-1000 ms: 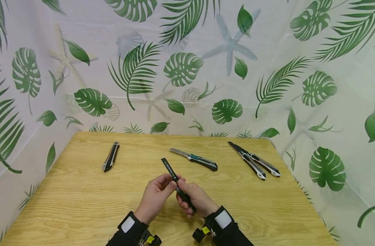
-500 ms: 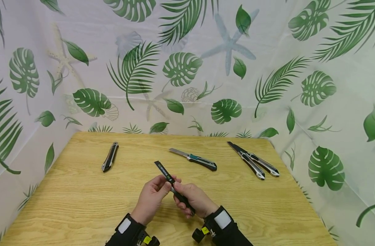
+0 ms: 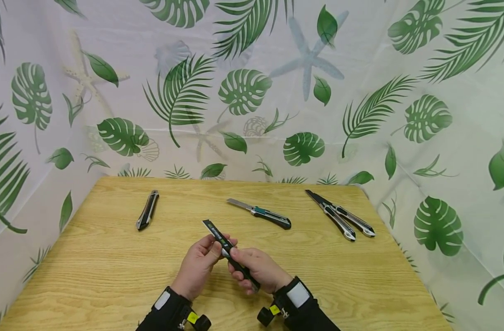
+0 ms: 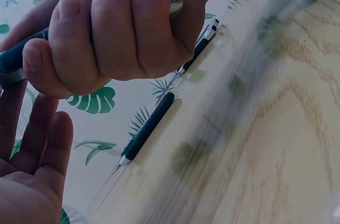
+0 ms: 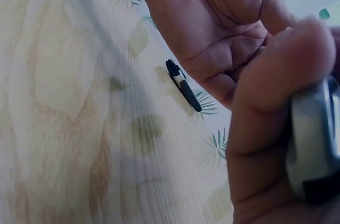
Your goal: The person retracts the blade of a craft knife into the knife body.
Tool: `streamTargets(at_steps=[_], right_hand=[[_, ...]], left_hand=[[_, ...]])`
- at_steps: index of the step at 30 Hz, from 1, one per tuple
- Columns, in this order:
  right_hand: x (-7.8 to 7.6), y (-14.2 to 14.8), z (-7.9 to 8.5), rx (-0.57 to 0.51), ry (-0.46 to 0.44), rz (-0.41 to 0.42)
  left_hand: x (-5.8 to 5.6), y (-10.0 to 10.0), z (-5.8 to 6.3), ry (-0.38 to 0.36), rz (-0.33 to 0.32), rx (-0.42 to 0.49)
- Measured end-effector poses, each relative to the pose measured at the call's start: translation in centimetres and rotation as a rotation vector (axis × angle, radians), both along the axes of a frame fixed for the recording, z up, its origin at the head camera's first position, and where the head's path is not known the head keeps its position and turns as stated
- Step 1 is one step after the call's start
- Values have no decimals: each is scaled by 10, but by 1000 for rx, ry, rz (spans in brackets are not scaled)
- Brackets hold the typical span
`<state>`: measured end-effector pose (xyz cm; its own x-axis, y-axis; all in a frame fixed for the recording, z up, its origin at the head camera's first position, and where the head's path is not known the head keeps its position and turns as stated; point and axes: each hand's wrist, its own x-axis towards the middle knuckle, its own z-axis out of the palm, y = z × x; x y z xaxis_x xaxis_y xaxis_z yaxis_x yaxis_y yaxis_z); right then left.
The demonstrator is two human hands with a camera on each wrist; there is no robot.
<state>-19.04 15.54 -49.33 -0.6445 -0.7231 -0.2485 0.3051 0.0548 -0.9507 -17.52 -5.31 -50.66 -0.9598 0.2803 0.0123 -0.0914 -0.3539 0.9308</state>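
Fingers, left hand [image 3: 195, 263]: pinched on the middle of the black knife [image 3: 217, 236], thumb on the near face, fingertips behind
Fingers, right hand [image 3: 261, 266]: curled round its handle; from my seat this grip seems to bear the weight, leaving the left lighter work
Black knife: between both hands, above the table [image 3: 99, 271], lettered end pointing far left, probably to keep it clear of the palms
Teal knife [image 3: 271, 218]: lying beyond the hands, blade bared, handle toward the right, perhaps for easy pickup
Paired knives [image 3: 343, 221]: far right, dark blades overlapping, handles fanned toward me, as if grouped
Lone knife [image 3: 147, 210]: far left, well apart from the rest; I see no blade out, which may explain its separate spot
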Motion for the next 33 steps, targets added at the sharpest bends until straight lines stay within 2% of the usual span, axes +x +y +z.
streamTargets(at_steps=[6, 11, 21, 28, 33], right_hand=[[1, -1, 1, -39, -17, 19], [2, -1, 2, -66, -15, 34], [3, -2, 0, -118, -5, 69], [4, -5, 3, -197, 0, 135], [4, -6, 1, -206, -28, 155]], left_hand=[[-3, -4, -3, 9, -26, 12], [-4, -6, -4, -13, -28, 26], [-4, -5, -5, -57, 1, 81], [-3, -6, -5, -48, 33, 100], [-4, -8, -4, -48, 34, 97]])
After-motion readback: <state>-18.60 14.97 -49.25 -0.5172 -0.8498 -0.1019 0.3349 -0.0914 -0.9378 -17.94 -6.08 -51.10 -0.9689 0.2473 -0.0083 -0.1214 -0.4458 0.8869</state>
